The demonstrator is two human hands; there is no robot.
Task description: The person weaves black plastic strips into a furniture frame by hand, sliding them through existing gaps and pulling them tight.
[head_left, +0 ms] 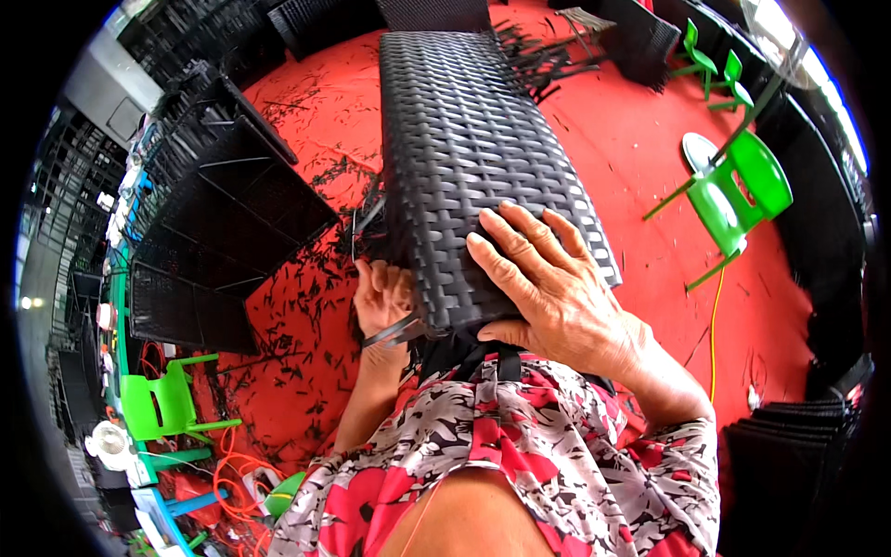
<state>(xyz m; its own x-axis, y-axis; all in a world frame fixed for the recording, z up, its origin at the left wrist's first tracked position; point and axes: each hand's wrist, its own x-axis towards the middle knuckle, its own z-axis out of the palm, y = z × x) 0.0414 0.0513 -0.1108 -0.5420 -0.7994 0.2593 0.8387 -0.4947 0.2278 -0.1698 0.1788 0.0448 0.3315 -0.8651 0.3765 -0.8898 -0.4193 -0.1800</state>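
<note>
A long woven black wicker piece stretches away from my body, its near end at my waist. My right hand rests on top of its near end, fingers spread over the weave and thumb at the near edge. Low on the left side of the piece is my left hand, its fingers curled and pressed together. A thin dark strip rises beside those fingertips; whether they pinch it cannot be made out. Another flat loose strip sticks out from the near left corner, across my left wrist.
Black cut strips litter the red floor on the left. A dark frame stands there, with a green chair and orange cable nearer. Another green chair and a yellow cable are on the right.
</note>
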